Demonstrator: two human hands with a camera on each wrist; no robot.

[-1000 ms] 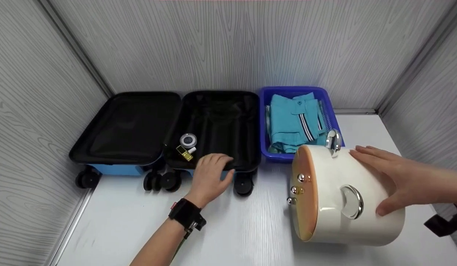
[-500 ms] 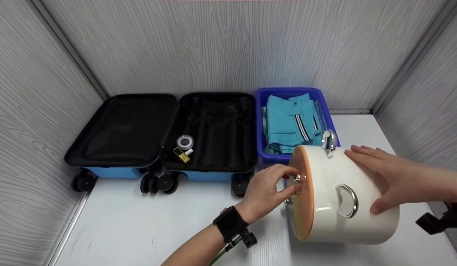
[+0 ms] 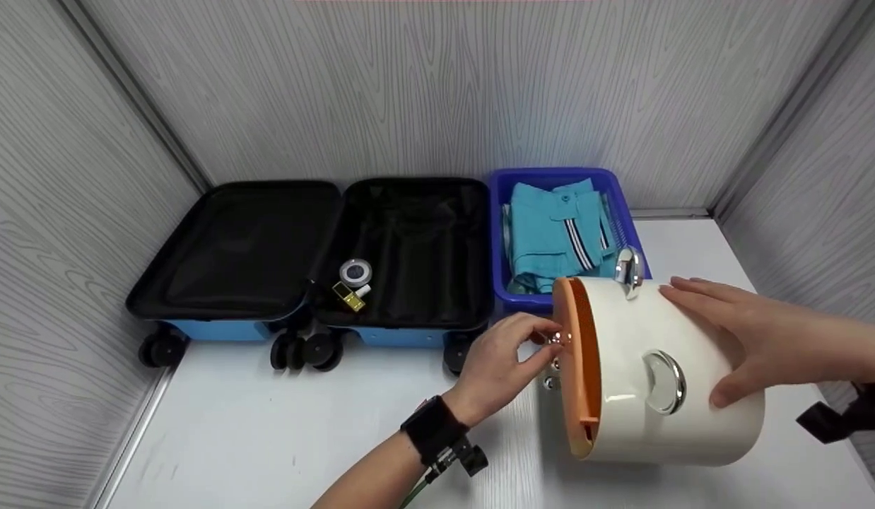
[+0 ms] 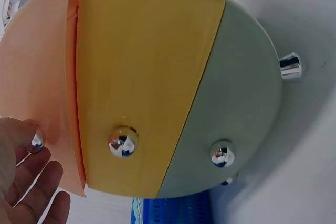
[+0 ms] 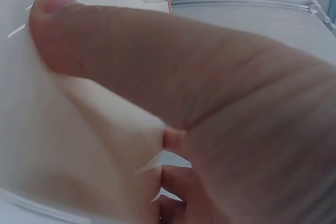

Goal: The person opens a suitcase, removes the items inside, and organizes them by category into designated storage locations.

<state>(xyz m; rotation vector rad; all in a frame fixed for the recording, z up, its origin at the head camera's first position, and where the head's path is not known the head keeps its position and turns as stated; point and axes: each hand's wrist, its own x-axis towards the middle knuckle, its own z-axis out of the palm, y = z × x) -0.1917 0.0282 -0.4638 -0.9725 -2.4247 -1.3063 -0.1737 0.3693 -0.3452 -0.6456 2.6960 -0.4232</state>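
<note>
A round cream drawer box (image 3: 664, 375) lies on its side on the white table, its face turned left. My left hand (image 3: 543, 341) pinches the top chrome knob (image 3: 556, 339) of the orange drawer (image 3: 575, 367), which stands a little way out of the box. The left wrist view shows that hand (image 4: 23, 177) on the knob (image 4: 35, 141), beside the yellow drawer (image 4: 142, 77) and the green drawer (image 4: 241, 108). My right hand (image 3: 734, 339) lies flat with straight fingers on the box's cream side. Its thumb (image 5: 157, 72) fills the right wrist view.
An open blue suitcase (image 3: 303, 247) with black lining lies at the back left, holding a round tin (image 3: 356, 271) and a small yellow bottle (image 3: 350, 297). A blue basket (image 3: 500, 233) of folded teal shirts (image 3: 550, 233) stands behind the box. Grey walls enclose the table.
My left hand left the suitcase's front edge, moved right to the box's face and took the knob. The orange drawer has slid out slightly. The right hand stayed put.
</note>
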